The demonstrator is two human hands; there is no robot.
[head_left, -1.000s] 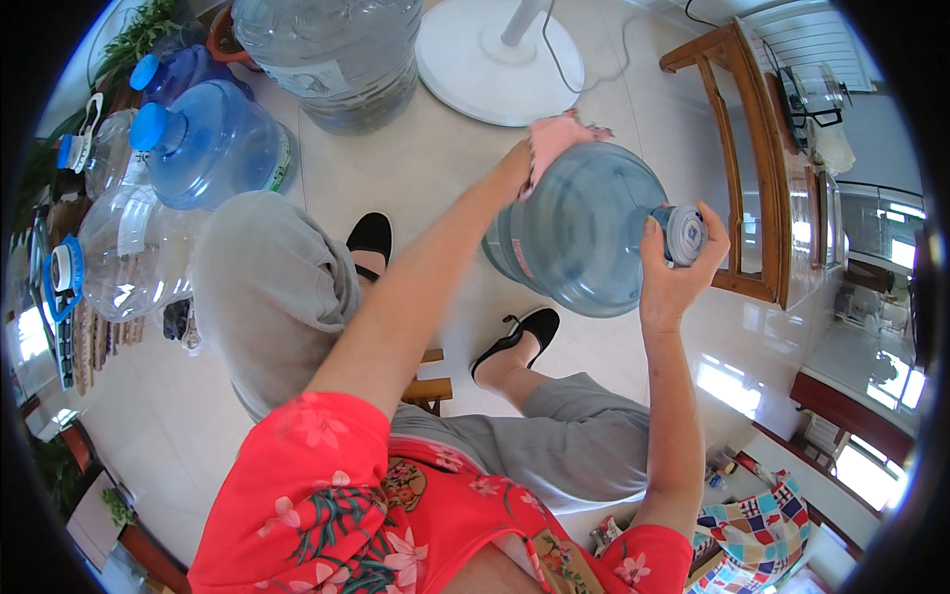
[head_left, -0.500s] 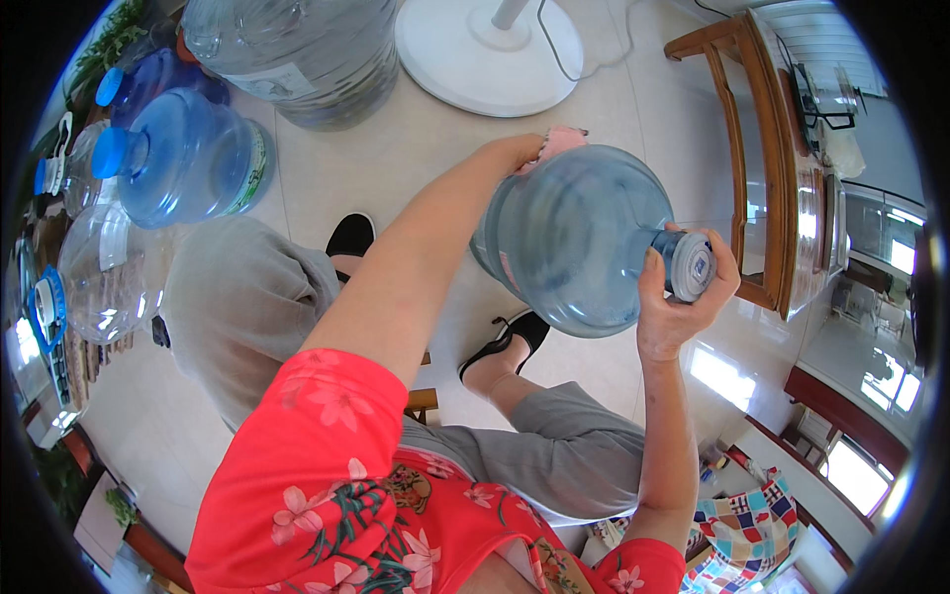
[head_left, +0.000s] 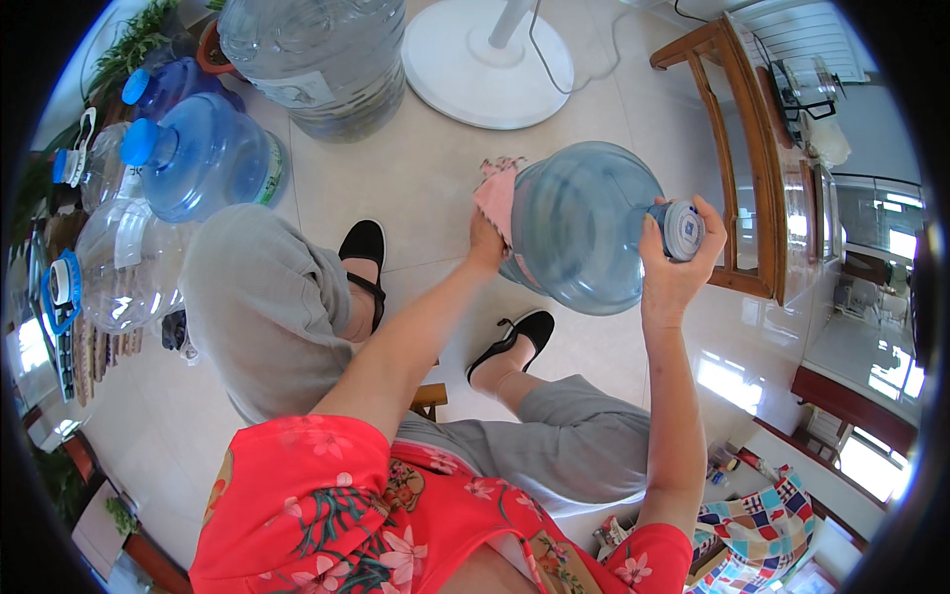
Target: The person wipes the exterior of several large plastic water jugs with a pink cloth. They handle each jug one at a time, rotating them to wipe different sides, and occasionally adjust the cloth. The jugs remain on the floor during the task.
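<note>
A large clear-blue water jug (head_left: pixel 584 223) is tilted over the floor, its capped neck toward the right. My right hand (head_left: pixel 675 259) is closed round the neck just below the pale cap (head_left: pixel 684 231). At the jug's base end, my left hand (head_left: pixel 485 241) holds a pink cloth (head_left: pixel 498 201) against the plastic. The jug and the cloth partly hide the left fingers.
Several blue and clear bottles, among them a blue jug (head_left: pixel 203 158), stand at the left. A big clear container (head_left: pixel 327 74) and a white round stand base (head_left: pixel 475 84) are beyond. On the right is a wooden-framed cabinet (head_left: pixel 727 188). My shoes (head_left: pixel 515 342) are on the tiles.
My left hand and the pink cloth have moved left and nearer to me, from the jug's far side to its base end. The right hand stays on the neck, shifted slightly left.
</note>
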